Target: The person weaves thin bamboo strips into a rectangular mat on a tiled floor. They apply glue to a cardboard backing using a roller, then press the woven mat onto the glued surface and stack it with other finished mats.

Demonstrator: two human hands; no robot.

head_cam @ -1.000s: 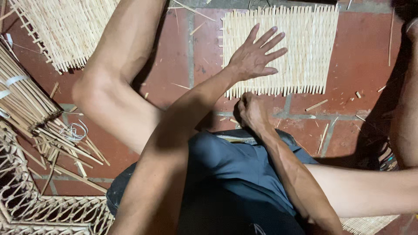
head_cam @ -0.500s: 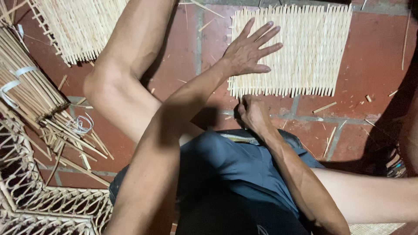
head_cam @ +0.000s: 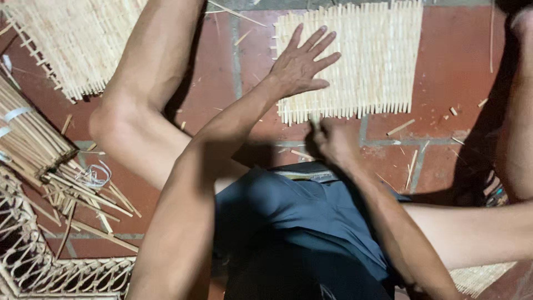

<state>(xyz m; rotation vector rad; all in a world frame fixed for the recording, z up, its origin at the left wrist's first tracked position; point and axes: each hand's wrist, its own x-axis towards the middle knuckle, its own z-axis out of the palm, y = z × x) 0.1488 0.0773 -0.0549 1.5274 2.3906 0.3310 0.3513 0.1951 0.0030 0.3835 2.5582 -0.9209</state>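
A small woven mat of pale cane strips (head_cam: 372, 61) lies on the red tile floor in front of me. My left hand (head_cam: 300, 64) lies flat on its left part, fingers spread, pressing it down. My right hand (head_cam: 328, 139) is closed at the mat's near edge, its fingers pinched on the end of one cane strip (head_cam: 314, 119) that sticks out of the edge. I sit on the floor in dark blue shorts, with my bare knees to either side.
A larger woven cane panel (head_cam: 72, 44) lies at the upper left. A tied bundle of cane sticks (head_cam: 28, 136) and loose sticks lie at the left. A curled wicker frame (head_cam: 33, 250) sits at the lower left. Short offcuts litter the tiles.
My left hand has stayed flat on the mat. My right hand has moved up from just below the mat to its near edge and closed on a strip end.
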